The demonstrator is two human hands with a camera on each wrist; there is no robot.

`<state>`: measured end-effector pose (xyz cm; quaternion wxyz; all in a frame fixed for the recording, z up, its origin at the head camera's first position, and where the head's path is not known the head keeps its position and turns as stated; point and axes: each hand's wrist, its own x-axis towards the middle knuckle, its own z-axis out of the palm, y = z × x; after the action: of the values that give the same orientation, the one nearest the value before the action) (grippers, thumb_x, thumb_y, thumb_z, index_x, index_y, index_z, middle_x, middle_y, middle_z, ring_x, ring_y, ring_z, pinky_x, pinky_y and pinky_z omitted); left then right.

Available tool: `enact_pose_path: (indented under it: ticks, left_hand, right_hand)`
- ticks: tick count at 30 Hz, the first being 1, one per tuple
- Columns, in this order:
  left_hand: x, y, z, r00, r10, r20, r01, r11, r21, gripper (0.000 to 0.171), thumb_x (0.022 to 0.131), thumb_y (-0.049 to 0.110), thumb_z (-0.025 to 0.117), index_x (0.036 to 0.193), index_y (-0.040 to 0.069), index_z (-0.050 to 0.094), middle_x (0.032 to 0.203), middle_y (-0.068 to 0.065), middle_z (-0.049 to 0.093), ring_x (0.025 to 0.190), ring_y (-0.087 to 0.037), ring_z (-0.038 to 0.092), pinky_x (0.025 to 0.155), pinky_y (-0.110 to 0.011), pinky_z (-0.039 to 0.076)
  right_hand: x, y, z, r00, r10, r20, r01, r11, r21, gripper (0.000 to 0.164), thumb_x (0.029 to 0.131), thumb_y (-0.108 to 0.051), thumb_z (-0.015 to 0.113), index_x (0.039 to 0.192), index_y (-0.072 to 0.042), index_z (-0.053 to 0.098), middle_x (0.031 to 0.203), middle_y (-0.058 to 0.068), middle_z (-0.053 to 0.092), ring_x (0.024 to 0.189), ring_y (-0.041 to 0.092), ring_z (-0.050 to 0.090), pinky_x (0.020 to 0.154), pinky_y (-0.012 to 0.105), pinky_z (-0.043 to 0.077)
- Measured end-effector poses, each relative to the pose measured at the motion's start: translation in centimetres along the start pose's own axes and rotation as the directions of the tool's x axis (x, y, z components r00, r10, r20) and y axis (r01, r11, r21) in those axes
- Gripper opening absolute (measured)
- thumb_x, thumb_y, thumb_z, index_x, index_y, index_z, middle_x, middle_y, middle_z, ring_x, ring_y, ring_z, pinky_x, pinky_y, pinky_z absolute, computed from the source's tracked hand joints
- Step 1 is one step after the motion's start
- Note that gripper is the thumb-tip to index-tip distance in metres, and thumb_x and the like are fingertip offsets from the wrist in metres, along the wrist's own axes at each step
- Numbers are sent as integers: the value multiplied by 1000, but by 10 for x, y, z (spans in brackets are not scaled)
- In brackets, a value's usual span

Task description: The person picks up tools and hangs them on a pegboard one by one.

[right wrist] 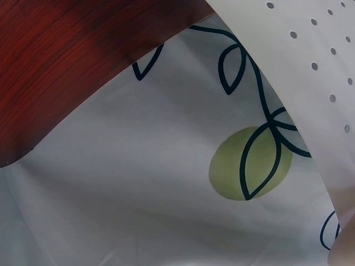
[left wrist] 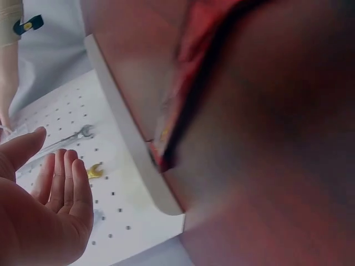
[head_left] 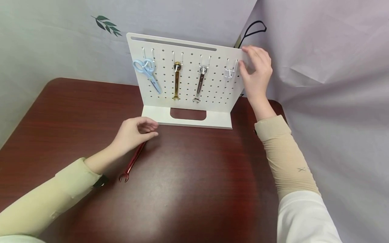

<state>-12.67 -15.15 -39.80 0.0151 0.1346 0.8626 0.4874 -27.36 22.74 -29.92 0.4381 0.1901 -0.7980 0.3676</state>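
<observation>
A white pegboard stand (head_left: 188,118) stands upright at the back of the table. My right hand (head_left: 258,71) holds its upper right corner, thumb at the front side. Beside it, an unoccupied clear hook (head_left: 230,71) is fixed to the board. From the other hooks hang light blue scissors (head_left: 148,70), a gold wrench (head_left: 177,82) and a silver wrench (head_left: 200,82). My left hand (head_left: 131,133) hovers near the stand's front left, thumb apart from loosely bent fingers, nothing between them. Below it a red wrench (head_left: 133,160) lies on the table, its upper end hidden by the hand.
The dark red wooden table (head_left: 182,189) has rounded back corners. Pale curtain fabric (head_left: 328,101) hangs behind and to the right, close to the stand. A black strap loop (head_left: 255,27) sticks out behind the board's upper right corner.
</observation>
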Motion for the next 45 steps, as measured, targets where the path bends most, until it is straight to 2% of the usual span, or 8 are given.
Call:
enact_pose_path:
  ticks: [7,14,22,29,36,45]
  left_hand:
    - [-19,-17,-2,1000,-3,23,1,996,87,24,85,0,87,108,0,79,101,-16,82,80,11,66,75,-8,56]
    - [-32,-31,-5,997,-62,39,58,995,83,26,84,1,88,108,1,79,102,-14,81,80,9,66,75,-8,57]
    - [-44,-39,-10,999,-41,30,35,983,181,22,83,4,89,103,5,80,96,-9,81,79,2,70,74,-8,55]
    - [-48,-44,-14,1000,-13,8,11,976,217,22,81,1,89,102,5,80,95,-10,81,81,-14,76,74,-7,54]
    - [-47,-46,-13,999,-49,23,43,972,230,25,81,8,92,103,5,80,95,-10,81,84,-23,78,73,-11,54]
    - [-46,-49,-8,997,-71,35,61,968,244,31,80,9,93,107,3,78,94,-9,77,86,-23,73,74,-17,53]
  right_hand:
    - [-2,0,1,1000,1,9,-1,1000,-6,28,92,0,78,120,-4,80,123,12,79,126,29,66,120,32,41]
    - [-2,0,1,1000,-1,7,1,1000,-12,28,92,0,77,119,-3,80,123,12,79,127,29,66,120,31,41]
    - [-2,0,2,1000,-4,2,4,1000,-4,28,92,0,78,119,-4,80,122,12,79,126,29,66,119,32,41]
    - [-1,-1,2,1000,-2,1,2,1000,-4,27,92,0,78,119,-4,80,122,12,79,126,29,66,119,32,41]
    - [0,-2,0,1000,-3,-2,3,1000,-4,28,91,1,77,118,-4,80,122,12,79,126,29,66,119,32,41]
    - [-1,-2,1,1000,4,-8,-4,1000,-6,27,92,0,77,118,-4,80,123,11,79,127,29,66,119,32,41]
